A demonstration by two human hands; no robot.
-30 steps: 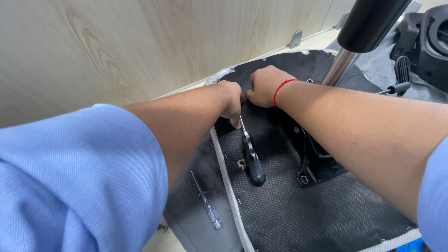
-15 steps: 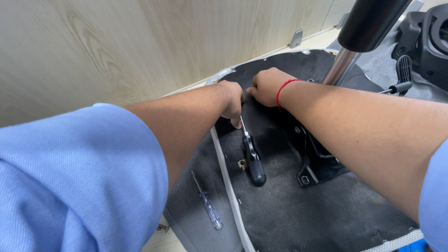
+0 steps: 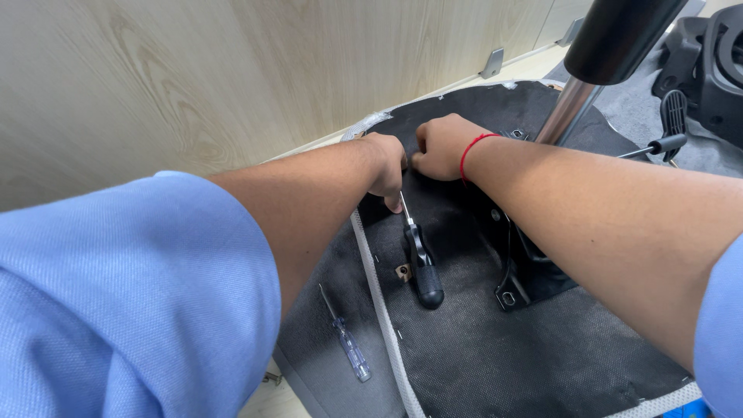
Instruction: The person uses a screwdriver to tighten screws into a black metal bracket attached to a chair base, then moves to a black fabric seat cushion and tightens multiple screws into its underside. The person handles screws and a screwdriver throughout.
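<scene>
While small clear-handled screwdriver (image 3: pixel 350 350) lies loose on fabric at left: left hand (image 3: pixel 385 161) clamped on shaft of black-handled screwdriver (image 3: pixel 420 267), tip hidden beneath fist. Keep shaft steady, press firmly. Right hand (image 3: pixel 443 147) pinching chair underside fabric (image 3: pixel 495 348) beside it; hold taut.

Left hand (image 3: pixel 385 161) and right hand (image 3: pixel 441 147) pressed close together on black fabric chair-seat underside (image 3: pixel 495 356). Black-handled screwdriver (image 3: pixel 422 263) lying just below left hand; small clear-handled screwdriver (image 3: pixel 348 348) near white piping edge (image 3: pixel 383 310).

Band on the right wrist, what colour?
Red band, clearest in the head view.
</scene>
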